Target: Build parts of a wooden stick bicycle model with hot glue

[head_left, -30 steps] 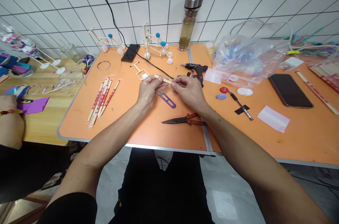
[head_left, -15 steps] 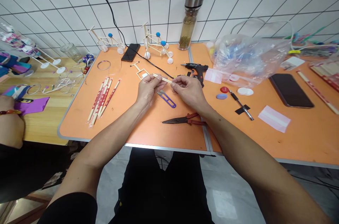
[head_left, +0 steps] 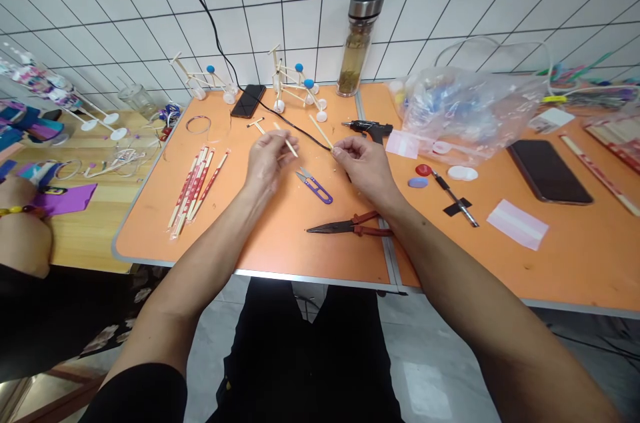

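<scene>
My left hand (head_left: 266, 163) pinches a short wooden stick (head_left: 292, 147) that slants down toward the table. Between thumb and fingertips of my right hand (head_left: 367, 166) is another thin wooden stick (head_left: 320, 131), its free end pointing up and left. The two hands are apart. Purple thread snips (head_left: 320, 191) lie below and between them. Needle-nose pliers (head_left: 335, 227) rest near my right wrist. Beyond my right hand is a black glue gun (head_left: 370, 129). A small T-shaped stick piece (head_left: 255, 123) shows behind my left hand, which partly covers it.
Wrapped chopsticks (head_left: 193, 189) lie at left. Stick models with blue tops (head_left: 293, 83), a phone (head_left: 249, 101) and a glass bottle (head_left: 354, 49) stand or lie by the wall. A plastic bag (head_left: 465, 109) and another phone (head_left: 550, 171) are at right. A co-worker's arm (head_left: 25, 236) is far left.
My hands have moved apart, the left one slightly left. The sticks held together between them are now separate, one in each hand. The co-worker's hand has shifted slightly.
</scene>
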### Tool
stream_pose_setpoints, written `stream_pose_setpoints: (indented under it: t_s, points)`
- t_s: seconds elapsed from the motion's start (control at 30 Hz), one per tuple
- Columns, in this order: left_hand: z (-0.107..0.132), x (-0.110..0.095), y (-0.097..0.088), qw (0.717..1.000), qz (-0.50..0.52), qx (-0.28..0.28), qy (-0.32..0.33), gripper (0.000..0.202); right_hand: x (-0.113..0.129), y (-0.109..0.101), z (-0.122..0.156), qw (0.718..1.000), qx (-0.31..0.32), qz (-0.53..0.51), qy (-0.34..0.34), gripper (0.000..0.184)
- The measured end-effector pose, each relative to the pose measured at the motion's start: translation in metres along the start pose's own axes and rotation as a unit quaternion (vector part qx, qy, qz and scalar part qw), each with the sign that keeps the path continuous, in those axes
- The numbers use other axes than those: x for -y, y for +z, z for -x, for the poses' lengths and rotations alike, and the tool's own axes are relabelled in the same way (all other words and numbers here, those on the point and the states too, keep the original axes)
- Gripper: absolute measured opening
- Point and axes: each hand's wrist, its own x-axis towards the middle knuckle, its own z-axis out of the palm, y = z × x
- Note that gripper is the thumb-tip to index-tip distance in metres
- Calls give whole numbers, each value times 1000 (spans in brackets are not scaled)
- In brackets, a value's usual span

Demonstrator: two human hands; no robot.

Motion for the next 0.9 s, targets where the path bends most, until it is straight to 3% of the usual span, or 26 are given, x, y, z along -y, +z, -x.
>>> stream_pose_setpoints:
  t_s: [0.13,0.23,0.33,0.43,0.63,0.7,0.9]
  points:
    - [20,19,17,990,-38,136,-18,28,0,7,3,1000,15,-14,-2,16]
    - [22,22,18,988,-61,141,15,27,0,8,6,997,69,13,-11,17]
    - [17,18,12,981,-132,135,51,24,1,7,6,998,58,18,-21,19]
    - [15,15,8,950,-238,170,110,22,0,8,4,998,41,-37,-15,35]
    - [21,17,12,875,-379,215,211,26,2,11,5,988,67,-136,16,60]
    - [19,16,10,877,-371,218,215,23,5,9,5,982,60,-176,31,59]
    - [6,13,1,920,-277,225,163,4,10,-2,-3,972,6,-227,62,42]
